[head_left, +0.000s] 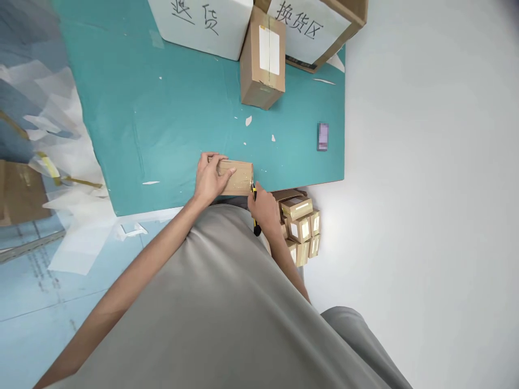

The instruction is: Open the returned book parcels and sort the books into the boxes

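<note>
A small brown cardboard box (pixel 240 178) lies at the near edge of the green table (pixel 182 119). My left hand (pixel 210 178) grips its left end, with the thumb over the top face and the fingers along the far side. In my right hand (pixel 264 208) is a yellow and black utility knife (pixel 255 222), the fingers wrapped round its handle. The knife's front end is at the right edge of the box; whether the blade has gone into the cardboard cannot be made out.
Behind stand a white box (pixel 206 29) with handwriting, a taped carton (pixel 263 59) and an open labelled carton (pixel 312 32). A phone-like object (pixel 323 136) lies right, among paper scraps. Several small boxes (pixel 300 229) are stacked below the table; plastic sheeting (pixel 60 135) lies left.
</note>
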The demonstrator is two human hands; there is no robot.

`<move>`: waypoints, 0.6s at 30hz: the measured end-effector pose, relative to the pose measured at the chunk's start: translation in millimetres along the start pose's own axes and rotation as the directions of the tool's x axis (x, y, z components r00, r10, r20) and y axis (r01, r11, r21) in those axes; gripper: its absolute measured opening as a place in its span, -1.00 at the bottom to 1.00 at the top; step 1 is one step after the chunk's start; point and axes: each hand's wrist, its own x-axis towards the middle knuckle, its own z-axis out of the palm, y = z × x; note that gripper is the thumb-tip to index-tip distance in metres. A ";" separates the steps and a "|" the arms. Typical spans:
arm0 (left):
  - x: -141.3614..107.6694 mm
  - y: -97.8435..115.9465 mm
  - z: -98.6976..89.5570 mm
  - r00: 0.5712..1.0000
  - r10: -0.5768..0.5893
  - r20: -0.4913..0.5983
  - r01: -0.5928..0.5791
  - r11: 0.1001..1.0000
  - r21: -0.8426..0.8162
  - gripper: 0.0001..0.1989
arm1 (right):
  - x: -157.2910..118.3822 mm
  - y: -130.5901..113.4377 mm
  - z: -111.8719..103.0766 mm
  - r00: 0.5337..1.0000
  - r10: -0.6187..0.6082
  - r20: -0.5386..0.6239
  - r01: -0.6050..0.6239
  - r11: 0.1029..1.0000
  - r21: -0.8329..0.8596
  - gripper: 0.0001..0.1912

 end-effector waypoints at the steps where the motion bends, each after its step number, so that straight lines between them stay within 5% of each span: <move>1: -0.1 0.0 0.0 1.000 0.000 -0.001 0.000 1.000 -0.002 -0.59 | -4.1 1.4 1.9 1.000 0.004 0.009 -0.004 1.000 -0.019 -0.44; 8: 1.5 -4.4 -8.6 1.000 0.002 0.005 -0.002 0.999 -0.038 -0.58 | -22.7 22.0 1.3 0.998 -0.032 -0.047 0.031 0.999 -0.009 -0.44; 13: 0.8 -14.7 -17.9 0.999 0.043 -0.008 -0.044 0.997 -0.070 -0.58 | 62.8 58.0 20.9 0.947 0.140 -0.290 -0.099 0.984 0.150 -0.40; 18: -1.8 -10.3 -20.0 0.993 0.036 -0.116 -0.049 0.993 -0.111 -0.59 | 152.1 76.0 56.5 0.960 0.189 -0.206 -0.124 0.948 0.295 -0.24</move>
